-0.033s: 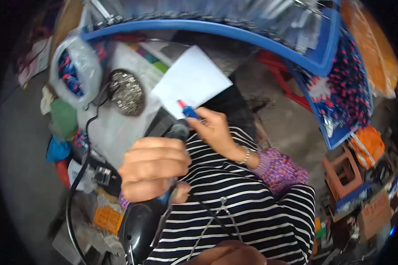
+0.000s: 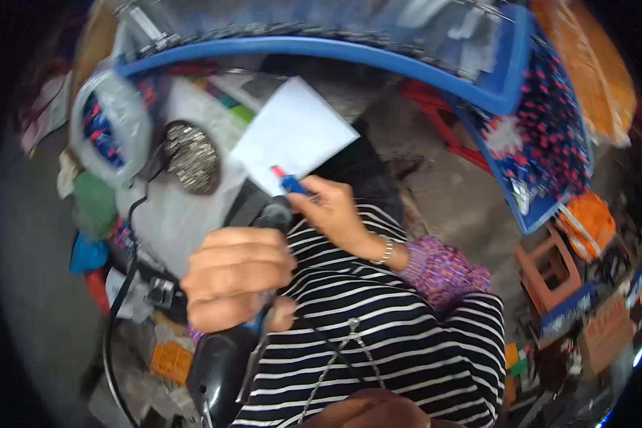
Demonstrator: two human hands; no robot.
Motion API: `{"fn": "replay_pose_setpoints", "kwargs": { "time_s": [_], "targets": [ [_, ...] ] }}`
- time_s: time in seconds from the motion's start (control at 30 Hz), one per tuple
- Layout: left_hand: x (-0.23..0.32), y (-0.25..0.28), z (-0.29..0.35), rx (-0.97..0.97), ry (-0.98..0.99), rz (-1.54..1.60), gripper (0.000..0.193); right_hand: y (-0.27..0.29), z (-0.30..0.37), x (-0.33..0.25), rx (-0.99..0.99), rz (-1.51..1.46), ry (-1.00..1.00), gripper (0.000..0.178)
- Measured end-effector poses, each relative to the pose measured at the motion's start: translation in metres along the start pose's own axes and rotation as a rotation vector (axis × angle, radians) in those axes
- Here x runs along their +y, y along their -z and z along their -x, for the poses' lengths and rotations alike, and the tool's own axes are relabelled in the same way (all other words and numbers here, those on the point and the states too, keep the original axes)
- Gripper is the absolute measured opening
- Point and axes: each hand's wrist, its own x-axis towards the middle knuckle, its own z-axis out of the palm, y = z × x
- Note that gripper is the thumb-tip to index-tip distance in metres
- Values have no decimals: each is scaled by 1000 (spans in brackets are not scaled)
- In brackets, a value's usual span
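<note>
My left hand [image 2: 239, 278] is wrapped round the grip of a black power tool [image 2: 221, 367], with a blue patch near the thumb. Its dark round nose [image 2: 274, 212] points toward a small blue piece with a red tip [image 2: 291, 184]. That piece is pinched between the thumb and fingers of my right hand [image 2: 333, 210], its red end pointing up and left. The nose and the piece lie close together; whether they touch I cannot tell. Beyond them, a white sheet [image 2: 303, 125] rests over a dark surface at my lap.
A large blue tray [image 2: 299, 46] of metal parts spans the far side. At right, a blue bin [image 2: 510, 207] holds many blue-and-red pieces, beside a red stool [image 2: 446, 128]. On the left are a bowl of small metal parts [image 2: 191, 157], a plastic bag [image 2: 132, 125] and a black cable [image 2: 108, 342].
The whole view has shifted slightly, so everything sits a little farther left in the picture. Both hands keep their grips and their places relative to each other.
</note>
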Motion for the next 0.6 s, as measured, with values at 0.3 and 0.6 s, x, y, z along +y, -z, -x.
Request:
{"fn": "replay_pose_setpoints", "kwargs": {
  "time_s": [0.3,0.6],
  "targets": [
    [-12,-7,11,68,-18,52,41,3,-4,13,-11,12,118,20],
    [-10,1,21,61,-84,60,44,3,-3,7,-29,-28,108,21]
  ]
}}
